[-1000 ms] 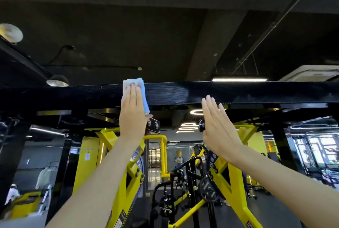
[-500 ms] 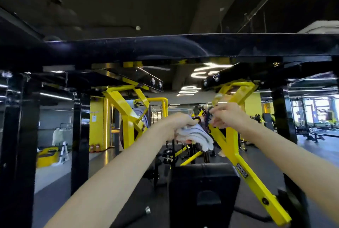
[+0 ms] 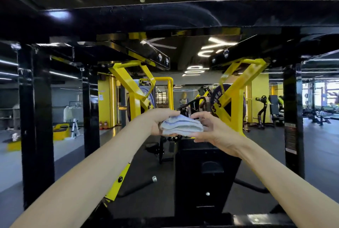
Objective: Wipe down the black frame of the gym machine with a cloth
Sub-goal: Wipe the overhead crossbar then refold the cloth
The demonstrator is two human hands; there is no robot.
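The folded cloth [image 3: 181, 126], white with a pale blue edge, is in the air in front of the person, at the middle of the view and well below the black frame [image 3: 165, 16], whose top beam crosses above from left to right. The left hand [image 3: 156, 123] grips the left end of the cloth with curled fingers, and the right hand [image 3: 218, 134] pinches the right end, thumb on top and fingers under it. Behind the hands stand the yellow arms [image 3: 132, 84] of the machine, and under them a black pad [image 3: 205, 169].
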